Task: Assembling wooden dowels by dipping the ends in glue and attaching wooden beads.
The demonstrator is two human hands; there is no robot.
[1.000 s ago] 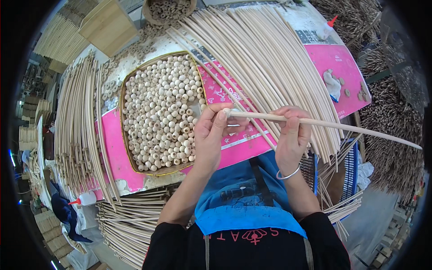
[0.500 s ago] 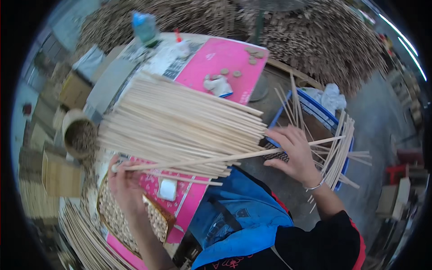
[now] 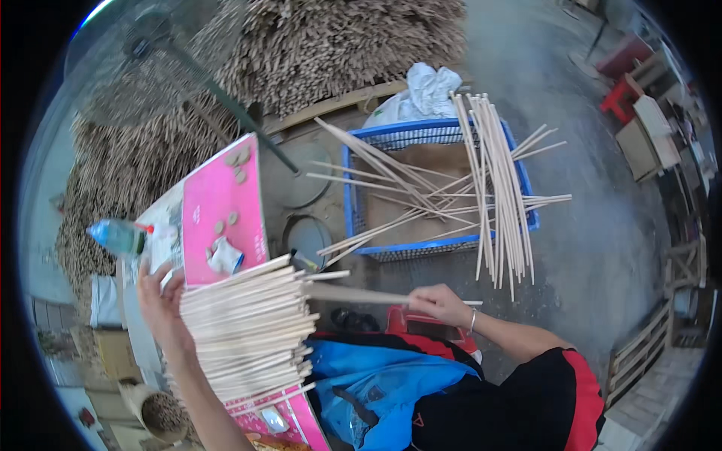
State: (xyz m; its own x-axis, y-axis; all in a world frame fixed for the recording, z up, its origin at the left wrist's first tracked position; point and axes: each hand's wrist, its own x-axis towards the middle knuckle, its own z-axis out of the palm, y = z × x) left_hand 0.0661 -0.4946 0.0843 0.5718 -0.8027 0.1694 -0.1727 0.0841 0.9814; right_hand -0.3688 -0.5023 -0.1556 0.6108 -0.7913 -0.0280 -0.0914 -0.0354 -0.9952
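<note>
The right hand (image 3: 440, 303) pinches one stick (image 3: 361, 295) by its end, near the blue crate (image 3: 440, 244). The left hand (image 3: 158, 304) lies open beside the stack of sticks (image 3: 248, 331) – a careless swing could scatter it.

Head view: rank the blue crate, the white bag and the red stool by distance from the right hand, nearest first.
From the right hand, which holds a stick:
1. Blue crate, just beyond the hand, sticks lying across it.
2. White bag, behind the crate's far edge.
3. Red stool, farthest, off to the upper right on the floor.
</note>
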